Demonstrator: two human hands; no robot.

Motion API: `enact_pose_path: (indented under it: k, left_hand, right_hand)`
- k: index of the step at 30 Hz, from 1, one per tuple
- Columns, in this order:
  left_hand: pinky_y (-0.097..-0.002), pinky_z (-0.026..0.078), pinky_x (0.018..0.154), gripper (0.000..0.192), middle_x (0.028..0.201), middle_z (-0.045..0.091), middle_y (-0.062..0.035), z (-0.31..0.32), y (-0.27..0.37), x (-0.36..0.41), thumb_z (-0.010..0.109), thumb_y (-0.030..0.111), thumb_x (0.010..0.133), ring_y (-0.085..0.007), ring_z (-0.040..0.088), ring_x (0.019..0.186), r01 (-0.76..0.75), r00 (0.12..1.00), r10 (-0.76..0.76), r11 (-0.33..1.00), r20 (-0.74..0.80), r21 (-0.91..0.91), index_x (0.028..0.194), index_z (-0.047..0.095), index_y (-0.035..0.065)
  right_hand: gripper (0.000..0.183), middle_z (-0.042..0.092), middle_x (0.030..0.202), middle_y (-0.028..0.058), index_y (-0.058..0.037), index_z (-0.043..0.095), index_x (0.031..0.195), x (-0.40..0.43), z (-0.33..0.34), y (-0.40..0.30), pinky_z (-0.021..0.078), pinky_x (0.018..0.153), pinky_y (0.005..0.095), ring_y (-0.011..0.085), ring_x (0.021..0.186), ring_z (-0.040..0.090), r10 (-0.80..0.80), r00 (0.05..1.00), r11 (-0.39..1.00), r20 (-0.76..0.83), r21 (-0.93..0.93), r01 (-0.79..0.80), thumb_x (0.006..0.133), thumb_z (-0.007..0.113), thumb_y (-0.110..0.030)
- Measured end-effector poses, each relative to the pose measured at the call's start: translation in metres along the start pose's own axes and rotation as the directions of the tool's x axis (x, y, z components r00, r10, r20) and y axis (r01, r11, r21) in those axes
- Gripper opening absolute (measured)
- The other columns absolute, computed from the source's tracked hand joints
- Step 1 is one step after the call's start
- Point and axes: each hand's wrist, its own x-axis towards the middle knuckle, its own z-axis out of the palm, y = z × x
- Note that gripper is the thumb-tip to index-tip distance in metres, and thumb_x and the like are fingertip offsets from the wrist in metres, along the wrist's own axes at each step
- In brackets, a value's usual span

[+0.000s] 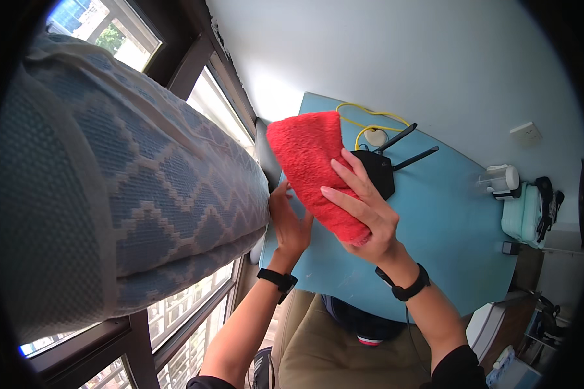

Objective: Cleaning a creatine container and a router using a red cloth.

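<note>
My right hand [370, 209] grips a folded red terry cloth [311, 155], its fingers spread over the top. The cloth is held up above a light-blue tabletop [443, 233]. My left hand [289, 223] is at the table's left edge, beside the end of a thick padded mattress [190, 194] with a blue and white diamond pattern. Its thumb stands apart from the fingers, and the fingertips are partly hidden behind the cloth's edge. No object shows in it. A black router [377, 170] with two antennas lies just beyond the cloth.
Yellow cables [374, 113] run behind the router. A clear jar [501, 179] and a mint-green case [520, 214] stand at the table's right. A wall socket [525, 132] is above them. A brown chair [331, 355] is in front, with barred windows [190, 311] at left.
</note>
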Motion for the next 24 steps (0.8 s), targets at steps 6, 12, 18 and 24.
enact_pose_path:
  k: [6,12,18,24]
  left_hand:
    - [-0.0417,0.036,0.113,0.057,0.15,0.041,-0.0143,-0.014,-0.007,0.024,0.049,0.036,0.101,-0.0289,0.042,0.137,-0.022,0.957,0.112,0.948,0.269,-0.318,0.148,0.033,0.0073]
    - [-0.0403,0.029,0.119,0.056,0.158,0.03,-0.0112,-0.005,-0.017,0.025,0.032,0.04,0.108,-0.0258,0.032,0.145,0.297,0.917,-0.006,0.678,0.399,-0.672,0.154,0.023,0.0088]
    - [-0.0425,0.046,0.101,0.048,0.129,0.06,-0.0137,-0.005,0.017,0.035,0.067,0.014,0.092,-0.0312,0.06,0.118,-0.056,0.996,0.078,0.905,0.036,-0.421,0.135,0.048,0.0048]
    - [-0.0422,0.045,0.093,0.024,0.1,0.071,-0.0142,-0.022,0.029,0.059,0.068,0.019,0.09,-0.0331,0.063,0.103,-0.1,0.988,0.077,0.98,0.136,0.172,0.107,0.069,0.0026]
  right_hand:
    - [0.06,0.053,0.143,0.0166,-0.0095,0.067,0.125,-0.003,0.022,0.006,0.0449,0.107,0.0555,0.0502,0.133,0.044,-0.029,0.996,1.0,0.084,0.002,0.029,0.066,0.077,0.003]
    - [0.06,0.054,0.142,0.0159,-0.01,0.067,0.124,0.004,0.03,0.003,0.0459,0.107,0.0516,0.0455,0.135,0.045,0.049,0.997,0.996,0.064,0.077,-0.053,0.066,0.076,0.004]
    - [0.051,0.061,0.133,0.0185,-0.0058,0.068,0.118,0.034,0.037,-0.004,0.0481,0.105,0.0441,0.0419,0.129,0.053,0.119,0.993,0.978,0.024,0.171,-0.122,0.069,0.07,0.008]
    - [0.05,0.064,0.129,0.0184,0.0018,0.064,0.122,0.049,-0.002,-0.003,0.0487,0.099,0.0333,0.0251,0.117,0.062,0.261,0.931,0.93,-0.256,0.327,-0.171,0.073,0.057,0.006]
